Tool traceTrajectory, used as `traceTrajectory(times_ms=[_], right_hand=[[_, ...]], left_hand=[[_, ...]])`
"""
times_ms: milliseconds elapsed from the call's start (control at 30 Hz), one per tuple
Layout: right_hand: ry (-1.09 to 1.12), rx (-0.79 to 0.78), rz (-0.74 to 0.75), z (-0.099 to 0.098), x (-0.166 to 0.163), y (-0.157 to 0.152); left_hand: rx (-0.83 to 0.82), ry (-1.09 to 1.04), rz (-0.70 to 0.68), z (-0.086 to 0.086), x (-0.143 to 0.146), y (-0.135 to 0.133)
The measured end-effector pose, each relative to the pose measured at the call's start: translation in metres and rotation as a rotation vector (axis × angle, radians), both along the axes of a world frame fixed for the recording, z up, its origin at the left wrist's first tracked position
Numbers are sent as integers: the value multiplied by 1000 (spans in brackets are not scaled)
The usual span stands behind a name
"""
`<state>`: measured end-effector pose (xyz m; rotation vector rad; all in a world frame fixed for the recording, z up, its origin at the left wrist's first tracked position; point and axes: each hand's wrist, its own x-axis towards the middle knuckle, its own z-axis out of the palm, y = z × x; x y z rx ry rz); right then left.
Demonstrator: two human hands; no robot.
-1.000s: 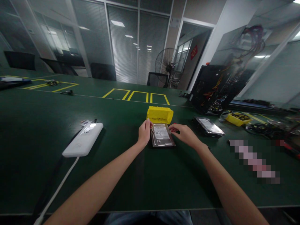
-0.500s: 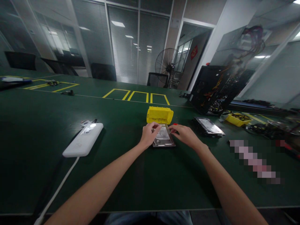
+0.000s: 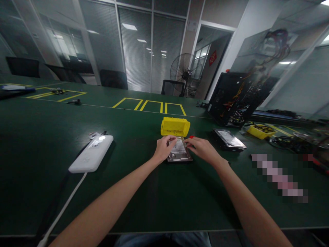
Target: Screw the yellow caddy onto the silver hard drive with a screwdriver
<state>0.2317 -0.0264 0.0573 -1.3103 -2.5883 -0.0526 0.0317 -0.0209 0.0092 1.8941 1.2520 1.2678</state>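
A silver hard drive (image 3: 179,156) lies label up on the green table, right in front of me. My left hand (image 3: 162,147) is closed at its left side, with thumb and fingers curled over the far left part of the drive. At the drive's right edge, the fingers of my right hand (image 3: 202,146) are pinched together; whatever is between them is too small to make out. A small red piece (image 3: 192,137) shows just behind the right fingers. Beyond the drive's far edge sits a yellow plastic bin (image 3: 175,127), its open side facing me.
To the right is a second hard drive (image 3: 229,139), with an open black computer case (image 3: 226,99) behind it. Another yellow bin (image 3: 259,132) and cables (image 3: 290,142) lie farther right. A white power bank (image 3: 91,154) with a cable is at left. Yellow tape (image 3: 151,101) marks the table's far half.
My right fingers have shifted very slightly at the drive's edge. The left hand, the drive and the bin look the same.
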Motion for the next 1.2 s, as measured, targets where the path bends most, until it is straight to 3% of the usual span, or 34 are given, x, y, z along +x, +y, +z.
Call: traceTrajectory(times_ms=[267,467,733,867,1200], right_hand=[[18,-2,-12,0,2,1],[30,18,-36,1,5,1],[22,1,-54,-1,6,2],[46,-65,-61,2,6,1],[59,-56,-58,3,9,3]], left_hand=[[-10,-68,-25,3,0,-2],[44,57,10,3,2,-2],[122,259,-40,4,2,-10],[96,276,-43,6,2,-12],[67,271,-33,8,1,-14]])
